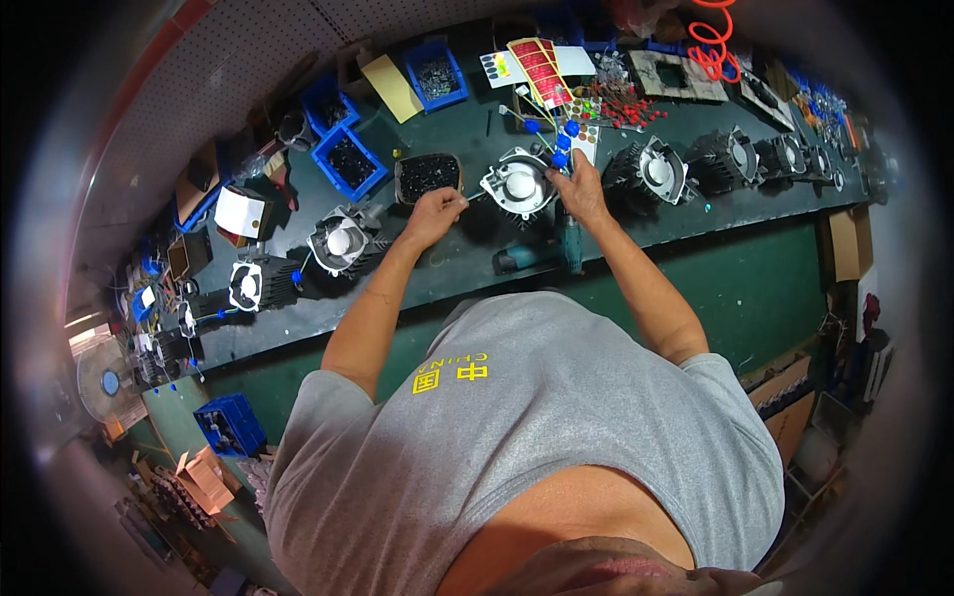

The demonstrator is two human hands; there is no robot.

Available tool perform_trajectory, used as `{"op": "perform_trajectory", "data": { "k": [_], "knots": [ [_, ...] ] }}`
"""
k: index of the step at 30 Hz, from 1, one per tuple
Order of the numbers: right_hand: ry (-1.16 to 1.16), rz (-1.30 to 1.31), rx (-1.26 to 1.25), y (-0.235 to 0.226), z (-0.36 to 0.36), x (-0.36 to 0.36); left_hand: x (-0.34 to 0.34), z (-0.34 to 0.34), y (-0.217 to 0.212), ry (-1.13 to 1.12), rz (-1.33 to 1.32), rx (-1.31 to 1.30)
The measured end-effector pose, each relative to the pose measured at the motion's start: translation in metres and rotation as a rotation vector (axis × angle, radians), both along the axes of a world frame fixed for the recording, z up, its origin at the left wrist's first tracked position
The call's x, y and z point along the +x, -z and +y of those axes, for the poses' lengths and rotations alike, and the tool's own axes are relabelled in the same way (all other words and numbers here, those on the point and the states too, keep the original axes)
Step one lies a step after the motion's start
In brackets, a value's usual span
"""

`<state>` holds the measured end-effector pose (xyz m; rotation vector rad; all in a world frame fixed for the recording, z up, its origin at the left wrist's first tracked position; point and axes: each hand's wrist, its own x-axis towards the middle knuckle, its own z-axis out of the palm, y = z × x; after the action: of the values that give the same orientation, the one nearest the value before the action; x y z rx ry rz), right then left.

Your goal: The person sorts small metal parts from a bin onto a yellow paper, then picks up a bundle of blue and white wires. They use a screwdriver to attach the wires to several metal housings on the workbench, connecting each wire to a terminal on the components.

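A round silver metal housing (521, 183) with a domed centre stands on the dark workbench before me. My right hand (581, 194) is closed at its right edge, thumb against the rim. Blue plastic pieces (563, 144) on pale wires sit just beyond those fingertips. To the left of the housing, my left hand (437, 217) pinches a thin pale strand (473, 197), perhaps a wire, that reaches toward the housing. A teal and black power drill (569, 243) lies on the near side, below my right hand. Beyond my left hand is a tray of small black parts (427, 177).
Similar housings line the bench left (343, 241) and right (656, 171). Blue bins (350, 164) of small parts and red label sheets (542, 72) lie at the back. A coiled orange hose (711, 45) hangs at the far right. The bench's front edge (437, 288) runs close to me.
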<state>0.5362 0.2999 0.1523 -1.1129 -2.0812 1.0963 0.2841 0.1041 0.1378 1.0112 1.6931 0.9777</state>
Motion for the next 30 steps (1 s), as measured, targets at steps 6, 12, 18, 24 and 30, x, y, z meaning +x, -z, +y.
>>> {"op": "perform_trajectory", "data": {
  "k": [6, 12, 18, 24, 30],
  "knots": [
    [0.001, -0.023, 0.007, -0.004, -0.001, 0.000, -0.004, 0.010, -0.030, 0.173, 0.319, -0.101],
    [0.013, -0.065, -0.035, -0.011, -0.004, -0.001, 0.007, 0.021, -0.027, 0.160, 0.217, -0.075],
    [0.010, -0.017, 0.001, -0.008, -0.005, -0.003, 0.016, 0.020, 0.004, -0.082, -0.240, -0.083],
    [0.022, -0.034, -0.001, -0.009, -0.005, -0.001, 0.036, 0.020, -0.014, -0.028, 0.666, 0.195],
    [0.013, -0.050, 0.002, -0.007, -0.006, -0.003, 0.029, 0.021, 0.017, -0.254, -0.208, 0.038]
  ]
}}
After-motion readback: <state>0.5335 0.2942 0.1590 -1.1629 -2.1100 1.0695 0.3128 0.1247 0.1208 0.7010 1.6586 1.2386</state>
